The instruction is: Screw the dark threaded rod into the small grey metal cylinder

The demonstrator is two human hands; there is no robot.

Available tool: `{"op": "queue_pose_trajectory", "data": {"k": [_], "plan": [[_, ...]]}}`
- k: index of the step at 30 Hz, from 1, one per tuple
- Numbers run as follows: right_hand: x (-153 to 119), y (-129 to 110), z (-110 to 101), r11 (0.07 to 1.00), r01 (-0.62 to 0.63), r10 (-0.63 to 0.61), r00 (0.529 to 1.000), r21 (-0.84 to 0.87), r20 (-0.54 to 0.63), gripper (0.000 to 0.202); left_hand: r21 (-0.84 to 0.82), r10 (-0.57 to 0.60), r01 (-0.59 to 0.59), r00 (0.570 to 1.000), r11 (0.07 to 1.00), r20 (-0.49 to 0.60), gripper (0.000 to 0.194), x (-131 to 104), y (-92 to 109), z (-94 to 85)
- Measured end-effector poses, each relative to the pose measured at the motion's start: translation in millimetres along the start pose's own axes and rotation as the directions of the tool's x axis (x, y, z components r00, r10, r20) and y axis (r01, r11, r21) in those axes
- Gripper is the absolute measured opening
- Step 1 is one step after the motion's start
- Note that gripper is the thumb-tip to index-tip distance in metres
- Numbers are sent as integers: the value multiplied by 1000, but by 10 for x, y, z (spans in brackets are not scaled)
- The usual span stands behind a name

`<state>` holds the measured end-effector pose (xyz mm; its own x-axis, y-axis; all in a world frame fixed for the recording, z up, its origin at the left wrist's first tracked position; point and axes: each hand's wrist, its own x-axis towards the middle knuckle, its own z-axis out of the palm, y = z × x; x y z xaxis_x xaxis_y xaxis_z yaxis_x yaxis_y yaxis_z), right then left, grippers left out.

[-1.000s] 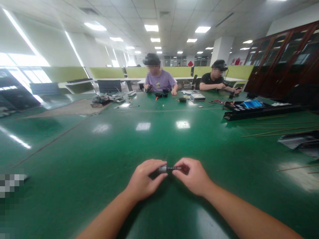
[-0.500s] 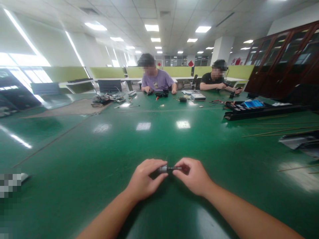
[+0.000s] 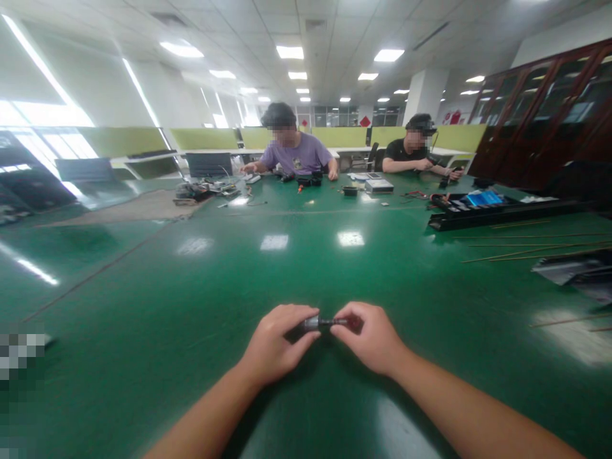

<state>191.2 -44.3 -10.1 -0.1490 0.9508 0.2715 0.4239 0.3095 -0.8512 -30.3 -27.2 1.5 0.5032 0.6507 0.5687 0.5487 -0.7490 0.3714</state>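
In the head view, my left hand (image 3: 282, 344) is closed around a small silver-grey cylinder (image 3: 312, 323), with thumb and fingers pinching its sides. A thin dark rod (image 3: 327, 322) lies in line with the cylinder, its left end meeting the cylinder's right face. My right hand (image 3: 370, 338) pinches this rod between thumb and forefinger. Something dark red shows inside the curl of the right fingers, and I cannot make out whether it belongs to the rod. Both hands are just above or resting on the green tabletop (image 3: 229, 274).
Across the table sit a person in a purple shirt (image 3: 299, 155) and a person in black (image 3: 406, 152). Electronic parts (image 3: 201, 190) are heaped at the far left. A black channel (image 3: 478, 217) and thin rods (image 3: 526, 248) lie right. A pixelated object (image 3: 21, 354) is at the left edge.
My hands keep nearly the same hold and place. Across the table, the person in purple has reached an arm out toward the parts on the left.
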Motion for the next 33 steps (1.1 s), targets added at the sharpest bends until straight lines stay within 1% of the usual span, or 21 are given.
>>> {"op": "queue_pose_trajectory", "data": {"k": [20, 26, 33], "plan": [[-1, 1, -16, 1000, -30, 30, 1000, 1, 4, 7, 3, -4, 4, 1000, 1000, -4, 28, -2, -10, -10], [5, 34, 3, 999, -40, 40, 999, -4, 4, 10, 19, -5, 5, 1000, 1000, -13, 27, 2, -12, -5], [6, 33, -9, 1000, -15, 15, 1000, -5, 0, 7, 16, 1, 0, 1000, 1000, -18, 28, -3, -23, -3]]}}
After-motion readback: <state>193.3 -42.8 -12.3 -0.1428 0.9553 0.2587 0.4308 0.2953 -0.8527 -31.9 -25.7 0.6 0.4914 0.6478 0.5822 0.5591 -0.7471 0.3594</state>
